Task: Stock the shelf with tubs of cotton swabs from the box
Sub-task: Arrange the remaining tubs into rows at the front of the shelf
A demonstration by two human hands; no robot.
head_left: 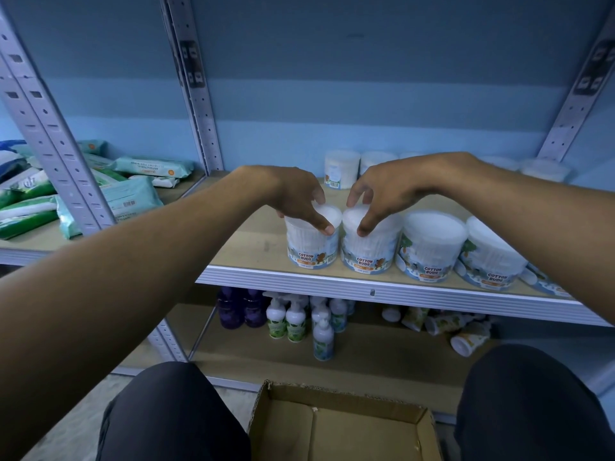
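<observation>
Standing upright on the shelf [253, 247], axis vertical, lids up: a front row of tubs along the edge, labels facing out. Left tub [312, 242] at 12 o'clock from the box [339, 424], touching the second tub [371, 244] at its 3 o'clock. Gripped from above by the left hand [296, 197], thumb curled over the near lid rim, fingers over the far rim. Likewise clasped by the right hand [382, 194]: the second tub, thumb on the lid, fingers arched around the far side. Further toward 3 o'clock, a third tub [429, 251] and a fourth tub [491, 257], close together, a fifth partly hidden behind the right forearm.

Readable on each front label: "COTTON BUDS" in orange, beside a cartoon bear; smaller print too blurred to read. A barcode on a back tub [341, 169], standing at the rear with other tubs along the wall.

Bare board at 9 o'clock of the left tub, running to the upright post [196, 94]; an open band between front row and back row. Front tubs set just inside the ribbed metal lip.

On the neighbouring shelf at 9 o'clock, wipe packs [133, 197] lying flat. Below, pump bottles [294, 319] standing, some small bottles toppled at 3 o'clock. Box open, cardboard floor showing, between the knees.
</observation>
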